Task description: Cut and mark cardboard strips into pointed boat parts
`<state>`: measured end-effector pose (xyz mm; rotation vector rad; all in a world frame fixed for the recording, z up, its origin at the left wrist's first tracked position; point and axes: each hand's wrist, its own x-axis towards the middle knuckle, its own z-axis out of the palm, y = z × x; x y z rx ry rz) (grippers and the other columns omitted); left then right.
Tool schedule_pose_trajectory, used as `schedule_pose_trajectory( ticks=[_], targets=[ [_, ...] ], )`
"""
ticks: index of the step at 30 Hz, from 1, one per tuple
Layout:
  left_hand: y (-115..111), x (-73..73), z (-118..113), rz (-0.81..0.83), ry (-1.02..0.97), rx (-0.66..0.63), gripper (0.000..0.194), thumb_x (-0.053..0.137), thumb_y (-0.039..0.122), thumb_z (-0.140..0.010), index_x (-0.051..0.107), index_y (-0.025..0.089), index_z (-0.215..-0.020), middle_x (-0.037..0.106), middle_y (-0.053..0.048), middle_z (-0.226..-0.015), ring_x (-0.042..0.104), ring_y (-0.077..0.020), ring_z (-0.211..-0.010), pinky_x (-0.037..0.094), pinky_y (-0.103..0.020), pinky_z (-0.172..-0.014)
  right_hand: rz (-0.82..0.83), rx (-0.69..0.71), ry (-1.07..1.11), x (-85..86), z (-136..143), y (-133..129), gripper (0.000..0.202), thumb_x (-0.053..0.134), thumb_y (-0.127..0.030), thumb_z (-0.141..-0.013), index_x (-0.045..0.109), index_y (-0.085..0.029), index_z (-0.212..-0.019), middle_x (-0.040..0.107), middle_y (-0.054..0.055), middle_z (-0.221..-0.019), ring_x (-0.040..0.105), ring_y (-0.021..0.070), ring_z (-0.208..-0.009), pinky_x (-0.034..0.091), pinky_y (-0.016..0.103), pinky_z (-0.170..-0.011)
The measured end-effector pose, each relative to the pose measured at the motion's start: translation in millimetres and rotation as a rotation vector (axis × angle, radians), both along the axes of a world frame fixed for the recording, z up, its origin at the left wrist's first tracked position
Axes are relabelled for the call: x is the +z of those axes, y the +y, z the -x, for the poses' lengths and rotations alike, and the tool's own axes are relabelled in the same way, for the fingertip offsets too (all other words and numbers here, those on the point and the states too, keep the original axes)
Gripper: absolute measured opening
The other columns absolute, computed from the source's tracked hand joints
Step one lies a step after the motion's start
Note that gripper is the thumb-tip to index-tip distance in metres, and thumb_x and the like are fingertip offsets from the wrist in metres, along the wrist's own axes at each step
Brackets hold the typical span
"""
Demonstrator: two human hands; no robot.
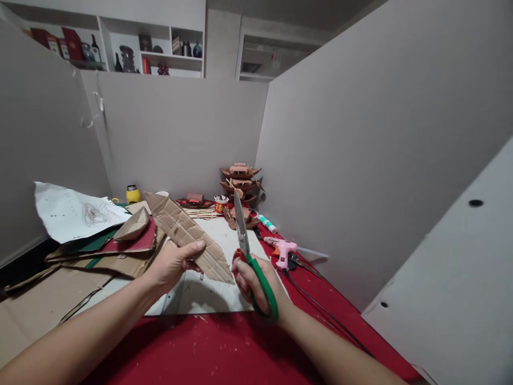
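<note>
**Cardboard strip in left hand, scissors in right**

Your two forearms come in from the bottom edge over the red tablecloth (208, 347), which is speckled with small scraps. Left hand (172, 264) grips a long cardboard strip (184, 232), thumb on top, fingers underneath; strip is lifted off the surface and runs diagonally from upper left down to a pointed end at lower right, creased, with faint drawn lines. Right hand (252, 283) is closed through the green handles of the scissors (250, 256), blades together and pointing up and away from you. Strip's pointed end sits just beside the scissors' pivot; can't tell if they touch.

Under both hands lies a white board (212, 294) on the cloth. Left of it: a pile of cardboard sheets (100, 262) with a red and green cover and a folded cardboard piece on top, and a white paper sheet (72, 214) with scribbles, curling up. Yellow container (133, 194) stands behind the pile, near the back wall.

Right of the scissors: pink glue gun (285, 251) lying on the cloth, black cord (320, 307) trailing toward you. White glue tube (267, 223) just behind it. At the back, stacked cardboard boat models (240, 184), a small red-and-white cup (220, 203) beside them, wooden sticks lying near. Grey partition panels (360, 160) wall in the table on three sides; shelves with bottles and boxes show above them.
</note>
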<state>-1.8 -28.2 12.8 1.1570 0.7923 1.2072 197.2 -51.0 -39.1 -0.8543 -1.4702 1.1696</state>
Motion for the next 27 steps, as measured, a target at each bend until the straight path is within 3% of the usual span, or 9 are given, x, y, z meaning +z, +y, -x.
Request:
schedule_pose_trajectory(
  ticks=[6,17,27],
  targets=[
    [8,11.6,13,-0.089,-0.022,0.071,0.039,0.077,0.028,-0.070,0.062,0.015,-0.104,0.071,-0.007,-0.099,0.067,-0.0231,-0.085,0.057,-0.034,-0.067,-0.116,0.062,-0.154,-1.7,-12,14,0.047,0.049,-0.066,-0.083,0.053,-0.019,-0.084,0.041,-0.007,-0.054,0.036,0.0095,-0.044,0.031,0.020,-0.041],
    [16,20.5,28,-0.163,0.019,0.100,0.038,0.076,0.026,-0.071,0.066,0.016,-0.106,0.072,-0.008,-0.107,0.067,-0.0226,-0.097,0.054,-0.033,-0.085,-0.300,0.243,-0.612,17.7,-13,3,0.060,0.029,-0.070,-0.089,0.054,-0.016,-0.094,0.050,0.002,-0.077,0.045,0.0145,-0.065,0.040,0.024,-0.057],
    [21,15.0,31,-0.128,0.077,0.020,0.029,0.077,0.030,-0.071,0.069,0.016,-0.096,0.074,-0.006,-0.094,0.068,-0.0200,-0.080,0.054,-0.028,-0.066,-0.315,0.228,-0.688,17.4,-10,1,0.061,0.024,-0.071,-0.089,0.051,-0.017,-0.082,0.046,0.000,-0.069,0.042,0.0139,-0.062,0.037,0.024,-0.056]
  ],
)
